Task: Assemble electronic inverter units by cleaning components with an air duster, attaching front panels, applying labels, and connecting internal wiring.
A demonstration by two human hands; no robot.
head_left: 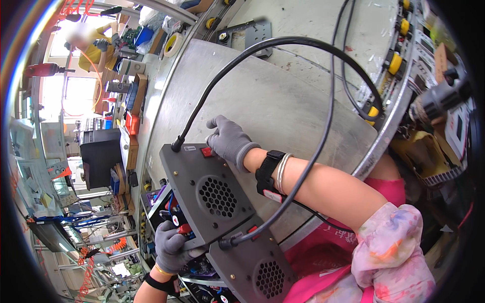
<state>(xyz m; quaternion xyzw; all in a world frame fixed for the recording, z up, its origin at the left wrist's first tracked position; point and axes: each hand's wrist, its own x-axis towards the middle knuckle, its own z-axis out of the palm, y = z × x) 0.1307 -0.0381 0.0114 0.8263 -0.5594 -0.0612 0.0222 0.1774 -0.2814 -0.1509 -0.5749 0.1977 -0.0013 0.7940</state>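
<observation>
Two dark grey metal-cased units lie side by side, the upper unit (pixel 194 202) and the lower unit (pixel 242 278), each with a round honeycomb vent. Their open sides show wiring and red parts. In a grey glove, my left hand (pixel 173 247) is closed at the upper unit's lower left corner, its thumb along the case edge. My right hand (pixel 228 141), also gloved, is over the upper unit's far end. Its index finger stretches out, and its lower fingers are beside a red rocker switch (pixel 207 151). A thick black cable (pixel 217 76) leaves that end. Another cable (pixel 283 207) enters the lower unit.
Under the units is a metal plate (pixel 303 111) on the bench. A perforated bracket (pixel 257 36) lies beyond it. Yellow rollers (pixel 395 64) line the right rail. Farther off at left are a person in yellow (pixel 93 53), a black bin (pixel 102 158) and shelves.
</observation>
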